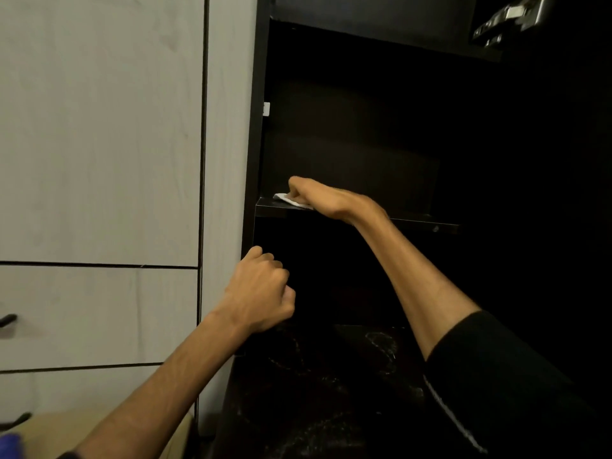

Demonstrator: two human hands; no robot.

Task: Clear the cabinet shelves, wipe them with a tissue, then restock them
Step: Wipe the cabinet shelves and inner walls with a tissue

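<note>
The open black cabinet fills the right side. Its middle shelf [420, 223] is bare, and my right hand [318, 197] presses a white tissue [288, 198] flat onto its left front corner, fingers over the tissue. My left hand [261, 289] is curled into a fist beside the cabinet's left side panel [255, 127], below the shelf; I cannot tell whether it touches the panel edge. The upper shelf [397, 41] looks bare on the left. The compartment below the middle shelf is too dark to read.
Pale wood-grain cupboard doors and drawers [99, 160] with dark handles [8, 321] stand to the left. A metal hinge [510, 21] shows at the top right. A dark marbled surface [331, 392] lies below. Something blue [11, 447] sits at the bottom left corner.
</note>
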